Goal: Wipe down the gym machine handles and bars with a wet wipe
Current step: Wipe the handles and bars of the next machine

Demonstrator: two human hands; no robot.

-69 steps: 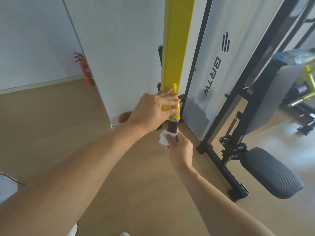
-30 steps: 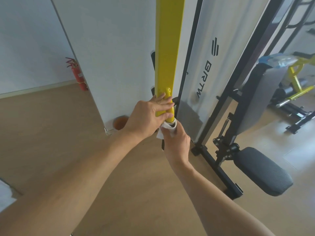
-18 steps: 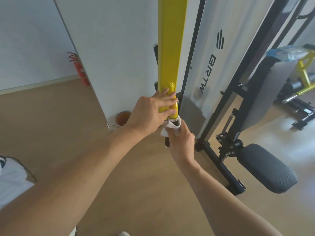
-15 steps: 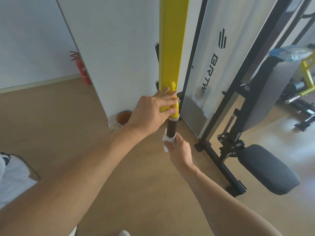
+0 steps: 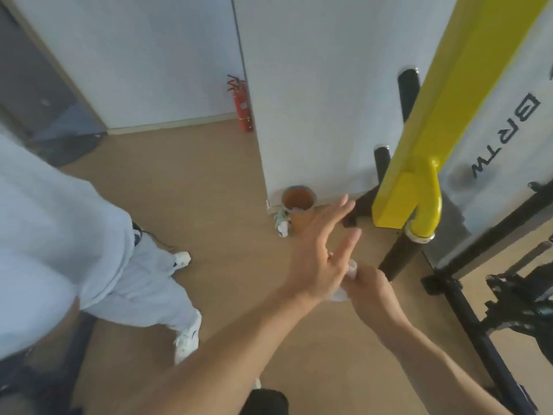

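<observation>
The yellow bar (image 5: 434, 115) of the gym machine slants down from the top right, and a black handle grip (image 5: 401, 256) sticks out below its end. My left hand (image 5: 323, 253) is off the bar, in the air left of the handle, with its fingers spread and straight. My right hand (image 5: 369, 287) is just below the lower tip of the black grip and grips a crumpled white wet wipe (image 5: 339, 295). The left hand partly covers the wipe.
A person in pale clothes and white shoes (image 5: 89, 250) stands close on the left. A brown pot (image 5: 297, 200) sits at the foot of the white panel, a red fire extinguisher (image 5: 241, 103) further back. The black machine frame (image 5: 466, 310) runs along the right.
My left hand has let go of the yellow bar's end and opened in the air. My right hand slid the wipe down to the grip's lower tip. The view swung left, showing a person.
</observation>
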